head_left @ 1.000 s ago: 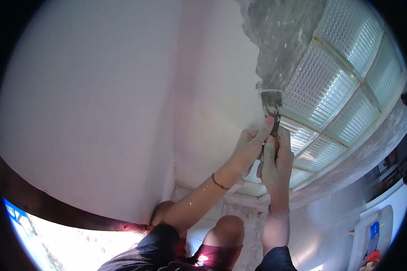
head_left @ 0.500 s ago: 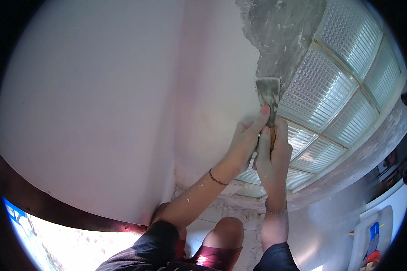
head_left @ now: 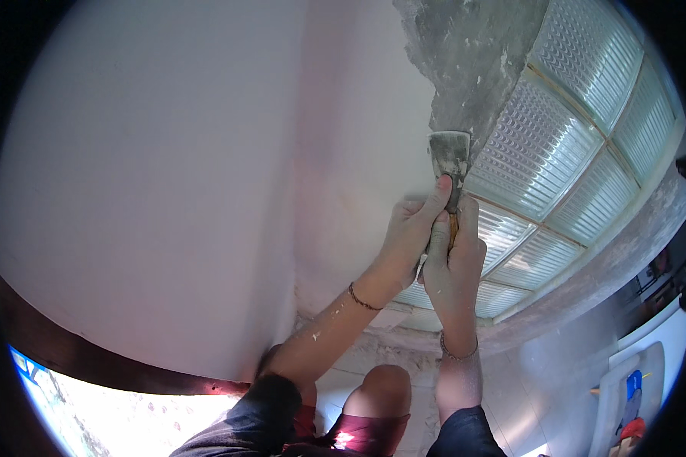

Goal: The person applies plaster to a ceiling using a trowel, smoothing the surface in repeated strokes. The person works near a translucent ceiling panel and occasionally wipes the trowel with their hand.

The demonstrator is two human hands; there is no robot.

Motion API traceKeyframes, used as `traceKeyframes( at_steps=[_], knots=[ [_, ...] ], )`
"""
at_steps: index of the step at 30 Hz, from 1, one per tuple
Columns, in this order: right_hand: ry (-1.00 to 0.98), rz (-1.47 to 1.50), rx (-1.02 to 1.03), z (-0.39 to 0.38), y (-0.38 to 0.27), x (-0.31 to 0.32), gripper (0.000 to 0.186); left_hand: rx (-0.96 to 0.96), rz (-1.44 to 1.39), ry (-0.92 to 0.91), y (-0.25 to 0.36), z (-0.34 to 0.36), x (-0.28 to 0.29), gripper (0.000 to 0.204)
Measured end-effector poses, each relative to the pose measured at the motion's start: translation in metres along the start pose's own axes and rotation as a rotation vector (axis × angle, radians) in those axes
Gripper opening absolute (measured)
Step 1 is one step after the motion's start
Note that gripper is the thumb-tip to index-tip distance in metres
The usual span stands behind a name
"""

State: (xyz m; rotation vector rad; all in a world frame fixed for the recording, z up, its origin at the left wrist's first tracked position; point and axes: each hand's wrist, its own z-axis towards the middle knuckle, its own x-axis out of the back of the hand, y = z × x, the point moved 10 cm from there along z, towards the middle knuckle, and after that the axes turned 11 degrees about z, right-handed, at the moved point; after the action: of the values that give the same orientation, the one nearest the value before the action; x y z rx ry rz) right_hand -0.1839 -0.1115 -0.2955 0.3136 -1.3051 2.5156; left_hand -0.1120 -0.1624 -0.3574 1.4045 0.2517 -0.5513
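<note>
A scraper (head_left: 451,154) with a wide, dirty metal blade and a wooden handle points up the wall, its blade edge against the lower end of a bare grey patch (head_left: 476,61). My right hand (head_left: 456,255) is closed round the wooden handle. From the left, my left hand (head_left: 411,228) also grips the tool, its thumb pressed on the base of the blade. Pale dust coats the fingers of both hands. White paint (head_left: 373,99) borders the patch on its left.
Ribbed glass blocks (head_left: 541,145) fill the wall to the right of the scraper. A reddish-brown frame (head_left: 114,358) runs along the lower left beside a bright opening. Down at the right, a grey tray-like thing (head_left: 658,362) holds blue and red objects above the tiled floor (head_left: 526,381).
Both hands and the scraper have shifted slightly left, and the blade looks turned a little flatter to me. The grip of both hands is the same.
</note>
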Motion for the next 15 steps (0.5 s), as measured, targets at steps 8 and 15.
traceKeyframes(
  at_steps=[8,15],
  knots=[
    [0.011,-0.005,0.137,0.007,-0.025,-0.004,0.028,-0.085,0.016,0.146,0.024,0.001,0.005,0.054],
    [0.024,0.057,0.014,0.006,-0.018,-0.006,0.028,-0.008,0.069,0.097,0.021,-0.003,0.009,0.045]
  ],
)
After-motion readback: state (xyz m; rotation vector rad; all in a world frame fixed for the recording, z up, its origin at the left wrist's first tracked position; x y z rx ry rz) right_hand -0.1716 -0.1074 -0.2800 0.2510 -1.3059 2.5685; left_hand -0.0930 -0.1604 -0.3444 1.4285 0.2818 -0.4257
